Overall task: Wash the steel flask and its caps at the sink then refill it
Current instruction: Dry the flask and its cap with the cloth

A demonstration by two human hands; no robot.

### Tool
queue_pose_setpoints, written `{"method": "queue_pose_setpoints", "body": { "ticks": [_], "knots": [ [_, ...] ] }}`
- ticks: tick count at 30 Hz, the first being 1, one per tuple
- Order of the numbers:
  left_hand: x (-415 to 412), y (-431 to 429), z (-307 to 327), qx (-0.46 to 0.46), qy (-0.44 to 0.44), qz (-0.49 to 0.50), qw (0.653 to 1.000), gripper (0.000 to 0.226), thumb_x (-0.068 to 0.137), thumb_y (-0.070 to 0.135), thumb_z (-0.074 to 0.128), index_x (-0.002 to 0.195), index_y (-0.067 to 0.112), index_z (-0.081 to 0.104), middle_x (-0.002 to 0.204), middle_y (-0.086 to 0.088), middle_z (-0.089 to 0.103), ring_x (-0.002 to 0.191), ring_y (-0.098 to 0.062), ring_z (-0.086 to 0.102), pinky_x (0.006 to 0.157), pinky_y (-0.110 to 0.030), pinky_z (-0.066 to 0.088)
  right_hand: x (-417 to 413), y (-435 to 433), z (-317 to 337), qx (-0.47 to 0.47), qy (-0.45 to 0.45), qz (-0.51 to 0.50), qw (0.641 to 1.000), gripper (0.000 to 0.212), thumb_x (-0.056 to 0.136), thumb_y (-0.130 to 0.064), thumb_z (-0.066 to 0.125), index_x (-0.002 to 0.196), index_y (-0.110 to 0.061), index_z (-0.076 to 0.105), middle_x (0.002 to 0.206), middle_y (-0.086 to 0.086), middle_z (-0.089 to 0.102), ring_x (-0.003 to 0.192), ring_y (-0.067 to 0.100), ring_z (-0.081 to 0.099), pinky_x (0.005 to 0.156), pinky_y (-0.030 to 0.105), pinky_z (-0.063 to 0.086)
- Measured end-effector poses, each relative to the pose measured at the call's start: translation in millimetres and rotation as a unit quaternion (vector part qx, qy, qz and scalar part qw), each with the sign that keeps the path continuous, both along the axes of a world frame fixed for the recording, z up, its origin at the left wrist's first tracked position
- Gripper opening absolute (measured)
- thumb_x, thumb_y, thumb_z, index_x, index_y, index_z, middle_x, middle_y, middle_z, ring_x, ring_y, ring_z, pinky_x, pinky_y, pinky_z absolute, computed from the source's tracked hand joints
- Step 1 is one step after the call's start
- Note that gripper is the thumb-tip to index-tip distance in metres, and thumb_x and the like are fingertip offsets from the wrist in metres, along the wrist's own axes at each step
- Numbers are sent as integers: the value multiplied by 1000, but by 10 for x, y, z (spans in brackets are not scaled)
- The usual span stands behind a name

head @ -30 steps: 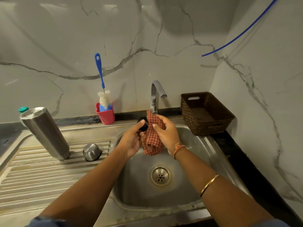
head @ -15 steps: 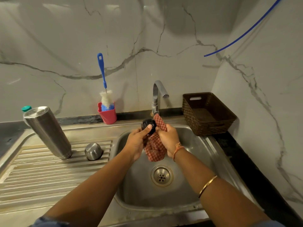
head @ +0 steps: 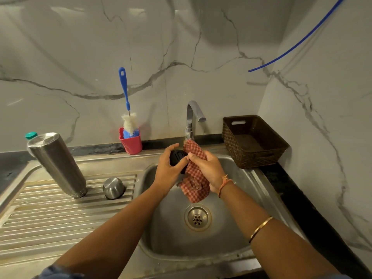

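Over the sink basin, my left hand grips a small black flask cap. My right hand holds a red checked cloth bunched against the cap's right side; the cloth's tail hangs down toward the drain. Both hands sit just below the steel tap. The steel flask stands upside down and leaning on the ribbed drainboard at the left. A steel cup-shaped cap rests mouth-down beside it.
A red cup with a blue-handled bottle brush stands by the back wall. A brown woven basket sits right of the tap. A teal-capped bottle peeks from behind the flask. A blue tube hangs at the upper right.
The black cap has turned slightly in my left hand, and the cloth in my right hand has shifted against it. The flask and steel cap have not moved.
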State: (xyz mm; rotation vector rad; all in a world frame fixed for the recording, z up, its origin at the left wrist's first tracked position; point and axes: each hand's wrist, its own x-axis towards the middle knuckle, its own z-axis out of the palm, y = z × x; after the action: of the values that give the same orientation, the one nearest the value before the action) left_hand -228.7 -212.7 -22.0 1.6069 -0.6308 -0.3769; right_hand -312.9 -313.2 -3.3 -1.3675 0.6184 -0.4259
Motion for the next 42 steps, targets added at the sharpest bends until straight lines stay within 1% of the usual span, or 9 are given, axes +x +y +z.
{"method": "queue_pose_setpoints", "body": {
  "ticks": [6, 9, 11, 15, 18, 21, 30, 35, 42],
  "knots": [
    [-20, 28, 14, 3, 125, -178, 976, 84, 68, 16, 74, 137, 34, 29, 133, -2, 44, 122, -21, 49, 97, -38, 49, 11, -133, 43, -7, 19, 3, 1000, 31, 88, -22, 64, 118, -16, 57, 108, 7, 66, 96, 20, 63, 84, 36, 53],
    [-18, 42, 14, 11, 57, -170, 984, 74, 81, -2, 67, 141, 23, 33, 132, 0, 52, 121, -16, 52, 101, -39, 47, 8, -174, 72, -26, 11, -10, 1000, 31, 89, -20, 63, 119, -16, 56, 113, 7, 64, 95, 16, 62, 76, 27, 51],
    [27, 40, 0, 26, -5, -112, 993, 65, 76, 6, 75, 133, 23, 47, 126, 0, 59, 116, -15, 56, 102, -43, 46, 17, -213, 80, -136, 15, -7, 991, 45, 92, -17, 57, 135, -22, 44, 125, 0, 52, 110, 14, 53, 91, 29, 46],
    [60, 40, -21, 54, -103, -25, 993, 60, 65, 25, 85, 119, 25, 59, 116, 5, 64, 108, -12, 60, 94, -40, 52, -19, -204, 109, -379, 38, 46, 923, 57, 96, -8, 47, 141, -39, 32, 130, 5, 34, 114, 12, 42, 101, 18, 33],
    [72, 43, -49, 57, -118, 11, 991, 58, 67, 28, 83, 119, 26, 58, 111, 8, 65, 101, -12, 63, 89, -39, 55, -73, -153, 149, -423, 67, 73, 901, 40, 93, -26, 55, 132, -32, 50, 137, 2, 32, 121, 17, 43, 93, 18, 34],
    [86, 46, -69, 79, -152, 23, 985, 51, 70, 24, 81, 115, 31, 57, 105, 11, 66, 97, -11, 63, 85, -42, 55, -88, -104, 163, -497, 124, 81, 855, 61, 83, -52, 61, 137, -29, 44, 136, -1, 32, 117, 14, 45, 93, 25, 40],
    [29, 90, -28, 107, -223, -11, 969, 51, 73, 25, 80, 119, 27, 59, 106, 10, 67, 98, -7, 62, 87, -30, 52, -54, -137, 353, -618, 183, 119, 755, 55, 79, -56, 61, 120, -20, 58, 116, -1, 50, 96, 15, 55, 79, 31, 50],
    [41, 120, -13, 117, -224, -42, 967, 53, 68, 29, 83, 116, 26, 61, 107, 10, 66, 101, -9, 60, 88, -31, 50, -55, -262, 366, -568, 180, 178, 783, 45, 79, -48, 64, 111, -17, 67, 106, 0, 54, 92, 16, 54, 81, 34, 49],
    [-4, 132, -15, 111, -177, -65, 976, 55, 66, 24, 85, 114, 29, 58, 104, 17, 61, 100, 0, 57, 83, -6, 41, -61, -398, 296, -483, 128, 178, 848, 27, 81, -28, 67, 103, -13, 71, 99, -2, 61, 93, 14, 58, 86, 30, 50]
  ]
}}
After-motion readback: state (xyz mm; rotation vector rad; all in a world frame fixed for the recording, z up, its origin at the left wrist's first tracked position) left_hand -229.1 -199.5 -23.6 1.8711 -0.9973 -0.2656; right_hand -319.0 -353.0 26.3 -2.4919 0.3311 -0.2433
